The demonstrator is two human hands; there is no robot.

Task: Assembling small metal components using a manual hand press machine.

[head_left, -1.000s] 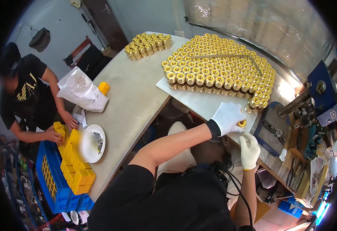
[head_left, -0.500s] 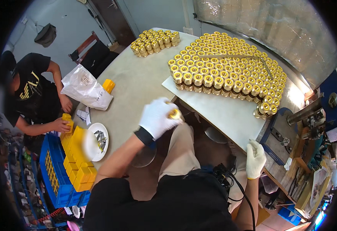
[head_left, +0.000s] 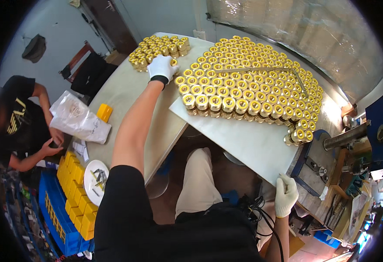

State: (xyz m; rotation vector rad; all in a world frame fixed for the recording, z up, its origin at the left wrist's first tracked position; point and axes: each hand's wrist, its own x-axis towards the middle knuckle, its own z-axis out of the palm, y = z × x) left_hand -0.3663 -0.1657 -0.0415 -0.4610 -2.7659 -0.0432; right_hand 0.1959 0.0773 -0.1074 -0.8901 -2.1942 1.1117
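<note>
My left hand (head_left: 161,69), in a white glove with a dark wristband, reaches far across the table. Its fingers are closed on a brass fitting (head_left: 174,63), a short hollow cylinder, at the near edge of a smaller cluster of upright brass fittings (head_left: 156,46). Part of that fitting is hidden by the glove. My right hand (head_left: 286,196), gloved in off-white, hangs by the front edge of the white board (head_left: 239,142). Its fingers are loosely bent, with the thumb apart, and nothing shows in them. A much larger block of brass fittings (head_left: 244,83) stands on the board.
A long metal bar (head_left: 257,69) lies over the large block. Blue machinery (head_left: 314,161) stands right. At left are a white bag (head_left: 80,118), yellow blocks (head_left: 75,187), a blue crate (head_left: 53,209) and a plate (head_left: 91,192) of small metal pieces. Another person (head_left: 25,118) sits there.
My left hand has moved from near my lap, away and left to the smaller cluster, with the brass fitting. My right hand stays by the board's edge. The other person's hands have left the yellow blocks.
</note>
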